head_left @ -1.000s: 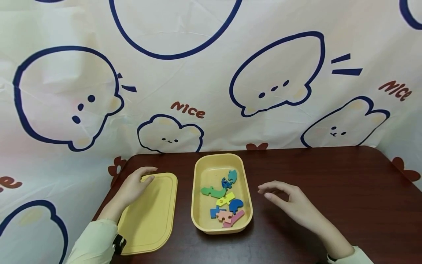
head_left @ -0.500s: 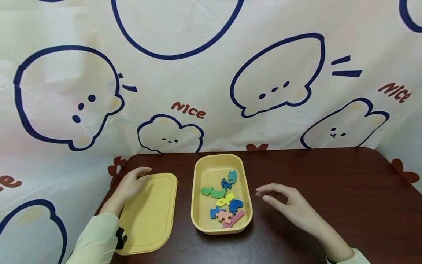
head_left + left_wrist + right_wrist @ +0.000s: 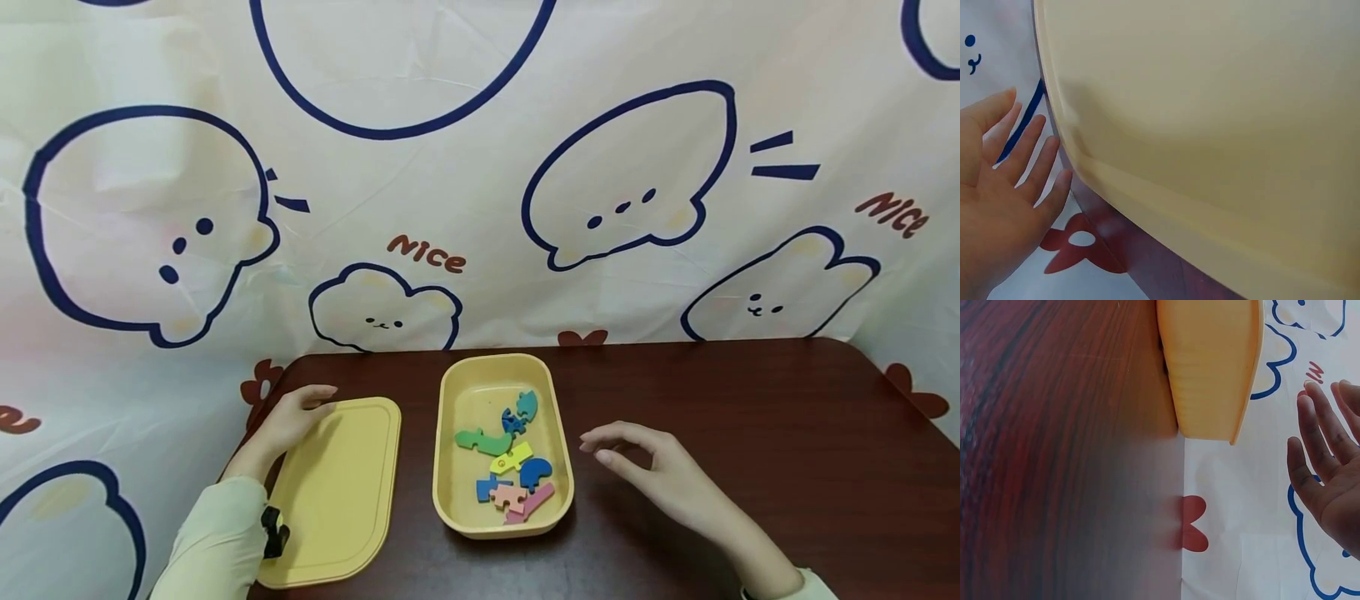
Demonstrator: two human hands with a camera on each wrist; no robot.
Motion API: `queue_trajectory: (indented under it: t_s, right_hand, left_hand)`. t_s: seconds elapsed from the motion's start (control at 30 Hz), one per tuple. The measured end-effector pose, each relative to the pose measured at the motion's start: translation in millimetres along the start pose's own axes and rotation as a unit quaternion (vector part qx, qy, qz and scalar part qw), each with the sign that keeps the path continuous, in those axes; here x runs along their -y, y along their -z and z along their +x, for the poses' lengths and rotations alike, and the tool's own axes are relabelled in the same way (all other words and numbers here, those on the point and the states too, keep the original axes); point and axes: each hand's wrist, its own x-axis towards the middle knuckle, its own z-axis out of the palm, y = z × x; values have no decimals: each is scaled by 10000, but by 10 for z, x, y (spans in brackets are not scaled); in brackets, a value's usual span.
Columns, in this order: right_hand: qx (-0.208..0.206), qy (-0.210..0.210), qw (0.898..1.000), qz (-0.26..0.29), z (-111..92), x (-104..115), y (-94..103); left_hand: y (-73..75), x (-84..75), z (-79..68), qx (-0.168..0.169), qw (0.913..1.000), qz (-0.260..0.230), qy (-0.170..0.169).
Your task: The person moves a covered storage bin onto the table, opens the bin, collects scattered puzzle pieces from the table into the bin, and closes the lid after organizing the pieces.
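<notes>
In the head view a yellow tray [image 3: 442, 392] stands mid-table with several loose puzzle pieces in it: a green one [image 3: 480, 442], a yellow one [image 3: 512, 458], a pink bar [image 3: 537, 500], a salmon one [image 3: 508, 497], and blue and teal ones. My left hand [image 3: 295, 419] hovers over the far left corner of a flat yellow lid [image 3: 337, 492], fingers relaxed and holding nothing. Beside the lid's rim, the left wrist view shows its spread fingers [image 3: 1034, 165]. To the right of the tray my right hand [image 3: 651, 462] hangs in the air, loosely curved, with nothing in it.
Everything lies on a dark brown wooden table [image 3: 750, 417]. A white cloth [image 3: 480, 200] with blue cartoon outlines hangs behind the table and along its sides. The lid lies left of the tray, with a narrow strip of table between them.
My left hand has shifted slightly left, away from the lid's middle. The right hand has drifted a little toward the tray and down. Tray, lid and pieces have stayed in place.
</notes>
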Motion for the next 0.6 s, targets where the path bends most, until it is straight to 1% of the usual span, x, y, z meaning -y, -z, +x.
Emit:
queue_trajectory:
  t_s: [0.17,0.37,0.47,0.6]
  right_hand:
    - [7,-29,10000,-30,0,1,-6]
    - [33,56,10000,0,4,-2,-20]
    - [58,59,10000,9,1,-5,-27]
    - [89,20,10000,16,0,-3,-37]
  left_hand:
    - [19,80,-24,-28,10000,38,56]
    - [47,206,-38,-76,9998,122,144]
    - [54,226,-31,-63,9997,125,184]
    - [60,231,-28,2,9998,103,157]
